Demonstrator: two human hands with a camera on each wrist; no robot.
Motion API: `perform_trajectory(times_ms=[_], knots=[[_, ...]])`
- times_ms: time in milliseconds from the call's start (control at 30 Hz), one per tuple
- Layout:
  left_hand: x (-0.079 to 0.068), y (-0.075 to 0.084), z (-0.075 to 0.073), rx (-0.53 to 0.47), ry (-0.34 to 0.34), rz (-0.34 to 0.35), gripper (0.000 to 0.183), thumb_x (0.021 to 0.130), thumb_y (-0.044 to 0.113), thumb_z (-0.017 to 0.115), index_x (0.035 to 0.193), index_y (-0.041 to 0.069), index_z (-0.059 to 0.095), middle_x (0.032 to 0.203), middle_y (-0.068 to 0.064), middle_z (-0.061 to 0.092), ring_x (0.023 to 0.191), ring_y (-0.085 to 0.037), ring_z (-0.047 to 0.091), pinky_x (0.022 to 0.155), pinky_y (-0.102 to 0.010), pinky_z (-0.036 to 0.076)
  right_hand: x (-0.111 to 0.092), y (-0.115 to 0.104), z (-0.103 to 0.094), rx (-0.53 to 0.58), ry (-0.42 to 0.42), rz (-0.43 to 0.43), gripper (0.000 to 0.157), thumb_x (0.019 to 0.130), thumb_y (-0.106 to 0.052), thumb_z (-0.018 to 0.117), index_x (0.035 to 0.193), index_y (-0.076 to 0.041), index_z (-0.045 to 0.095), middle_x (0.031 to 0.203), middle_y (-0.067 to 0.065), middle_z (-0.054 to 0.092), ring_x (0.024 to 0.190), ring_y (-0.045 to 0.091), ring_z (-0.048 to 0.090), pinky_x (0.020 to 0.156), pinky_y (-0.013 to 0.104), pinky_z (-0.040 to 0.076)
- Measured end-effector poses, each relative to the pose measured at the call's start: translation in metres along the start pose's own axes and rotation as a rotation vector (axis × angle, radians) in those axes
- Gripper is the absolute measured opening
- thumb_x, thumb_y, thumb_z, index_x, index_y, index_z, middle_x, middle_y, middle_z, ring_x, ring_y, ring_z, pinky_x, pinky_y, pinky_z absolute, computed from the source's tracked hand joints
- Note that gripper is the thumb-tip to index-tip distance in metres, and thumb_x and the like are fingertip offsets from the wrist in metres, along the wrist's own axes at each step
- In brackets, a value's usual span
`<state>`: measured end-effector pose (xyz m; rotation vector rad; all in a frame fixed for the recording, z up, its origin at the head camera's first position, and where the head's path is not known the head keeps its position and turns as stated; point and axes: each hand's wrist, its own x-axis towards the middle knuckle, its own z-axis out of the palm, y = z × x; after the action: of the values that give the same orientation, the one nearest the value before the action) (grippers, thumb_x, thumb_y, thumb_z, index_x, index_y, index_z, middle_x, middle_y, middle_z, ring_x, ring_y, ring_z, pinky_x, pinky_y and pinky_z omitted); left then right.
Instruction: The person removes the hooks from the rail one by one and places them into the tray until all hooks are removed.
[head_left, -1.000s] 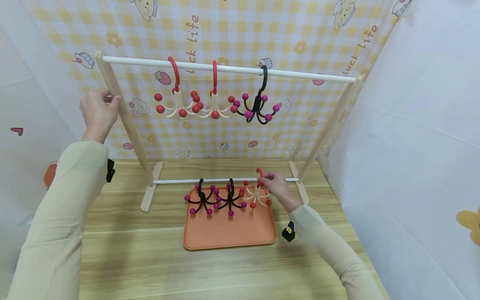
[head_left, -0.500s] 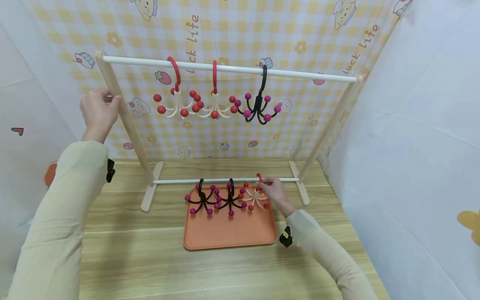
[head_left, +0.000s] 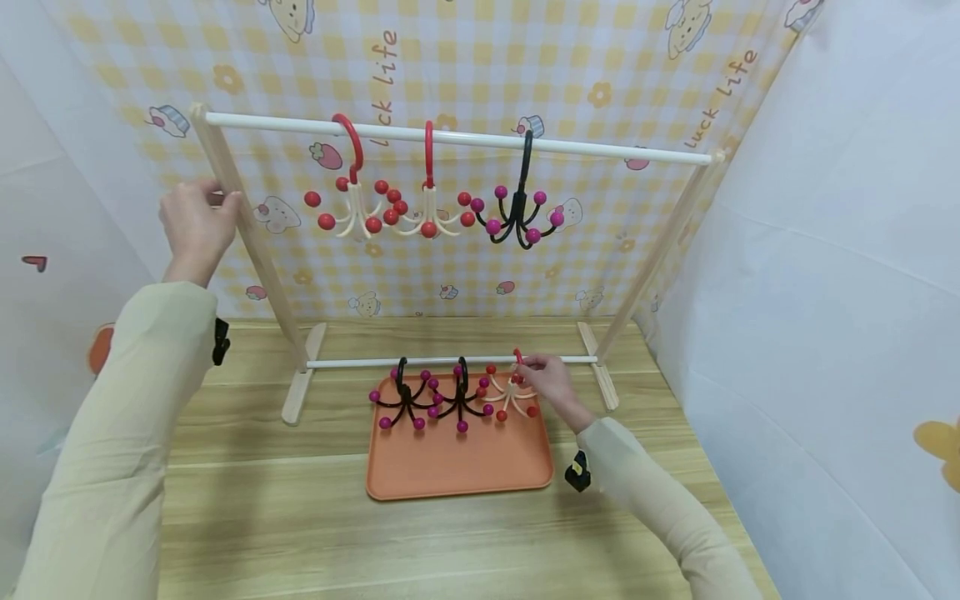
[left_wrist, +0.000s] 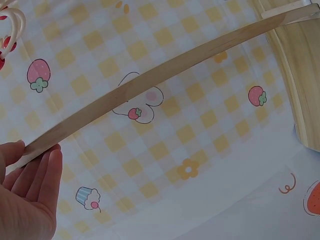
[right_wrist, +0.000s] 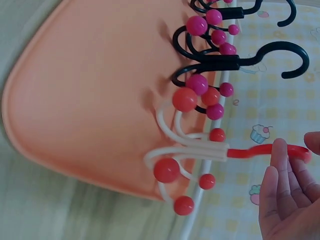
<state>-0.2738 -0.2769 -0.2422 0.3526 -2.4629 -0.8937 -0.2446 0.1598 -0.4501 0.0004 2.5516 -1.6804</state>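
My left hand (head_left: 201, 223) grips the left wooden post (head_left: 251, 225) of a rack; in the left wrist view its thumb and fingers (left_wrist: 42, 175) lie on either side of the post. My right hand (head_left: 549, 379) holds the red hook (right_wrist: 250, 151) of a cream octopus-shaped hanger (head_left: 512, 392) with red ball tips. That hanger is upright at the tray's back right corner. Beside it, on the orange tray (head_left: 457, 467), are two black hangers (head_left: 406, 398) with magenta balls, hooks up. From the top white bar (head_left: 622, 152) hang two cream-and-red hangers (head_left: 356, 200) and one black hanger (head_left: 519, 208).
A lower white bar (head_left: 352, 363) crosses just behind the tray, between the rack's wooden feet (head_left: 298, 396). The rack stands on a wood-grain table (head_left: 300, 517). Behind is a yellow checked cloth (head_left: 465, 275); a white cloth (head_left: 817, 275) is at the right.
My right hand and its hanger have come down slightly toward the tray, then stay nearly still. The hangers on the top bar turn a little. My left hand has not moved.
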Motion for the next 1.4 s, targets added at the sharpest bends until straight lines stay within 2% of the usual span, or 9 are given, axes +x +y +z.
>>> perform_trajectory(times_ms=[133,233,333,500,800,1000,1167,1400], knots=[[0.000,0.000,0.000,-0.003,0.000,0.002,0.038,0.090,0.023,0.042,0.119,0.001,0.054,0.113,-0.017,0.055,0.116,-0.029,0.041,0.088,-0.042,0.038,0.001,-0.008,-0.011,-0.073,0.020,-0.055,0.018,0.082,-0.011,0.060,0.092,0.003,0.064,0.084,0.018,0.063,0.062,0.027,0.061,0.047,0.021,0.045],[0.000,0.000,0.000,-0.009,0.000,0.001,0.038,0.090,0.023,0.043,0.119,0.000,0.054,0.113,-0.018,0.054,0.117,-0.030,0.039,0.090,-0.042,0.036,0.002,-0.019,-0.020,-0.112,0.018,-0.060,0.020,0.083,-0.015,0.059,0.093,0.002,0.064,0.086,0.016,0.063,0.058,0.017,0.061,0.048,0.024,0.045],[0.000,0.000,0.000,-0.017,0.000,0.000,0.038,0.090,0.023,0.043,0.119,0.000,0.053,0.113,-0.019,0.054,0.118,-0.030,0.037,0.092,-0.042,0.034,0.004,-0.032,-0.030,-0.109,0.005,-0.045,0.023,0.083,-0.017,0.059,0.096,0.001,0.063,0.089,0.015,0.062,0.065,0.021,0.062,0.054,0.027,0.047],[0.000,0.000,0.000,-0.019,0.002,0.005,0.038,0.090,0.023,0.043,0.118,0.000,0.054,0.112,-0.019,0.054,0.118,-0.030,0.038,0.093,-0.042,0.032,0.010,-0.060,-0.048,-0.124,0.020,-0.098,0.026,0.084,-0.020,0.058,0.100,0.000,0.062,0.090,0.014,0.063,0.074,0.028,0.062,0.060,0.028,0.048],[0.000,0.000,0.001,-0.005,0.001,0.000,0.038,0.090,0.024,0.043,0.118,0.000,0.054,0.113,-0.018,0.054,0.117,-0.030,0.040,0.089,-0.042,0.036,0.017,-0.116,-0.081,-0.021,0.093,-0.141,0.029,0.085,-0.018,0.057,0.106,0.002,0.057,0.101,0.018,0.060,0.073,0.020,0.061,0.063,0.023,0.047],[0.001,-0.001,0.001,-0.015,0.001,0.004,0.038,0.090,0.024,0.044,0.118,0.000,0.054,0.112,-0.018,0.054,0.117,-0.030,0.039,0.090,-0.042,0.035,0.019,-0.145,-0.097,0.013,0.153,-0.206,0.029,0.085,-0.020,0.057,0.104,0.002,0.058,0.100,0.014,0.061,0.068,0.013,0.060,0.063,0.023,0.047],[0.001,-0.001,0.001,-0.007,0.003,0.004,0.038,0.090,0.024,0.043,0.118,0.000,0.054,0.112,-0.018,0.055,0.116,-0.030,0.041,0.088,-0.043,0.037,0.023,-0.168,-0.104,0.063,0.191,-0.263,0.026,0.085,-0.019,0.058,0.101,0.002,0.059,0.096,0.012,0.063,0.066,0.013,0.061,0.061,0.021,0.047],[0.001,-0.001,0.001,0.001,-0.002,-0.003,0.039,0.090,0.025,0.043,0.119,0.001,0.054,0.113,-0.018,0.055,0.115,-0.029,0.042,0.085,-0.042,0.040,0.029,-0.196,-0.103,0.116,0.183,-0.267,0.027,0.084,-0.022,0.059,0.103,-0.002,0.060,0.100,0.011,0.062,0.075,0.017,0.061,0.069,0.026,0.048]])
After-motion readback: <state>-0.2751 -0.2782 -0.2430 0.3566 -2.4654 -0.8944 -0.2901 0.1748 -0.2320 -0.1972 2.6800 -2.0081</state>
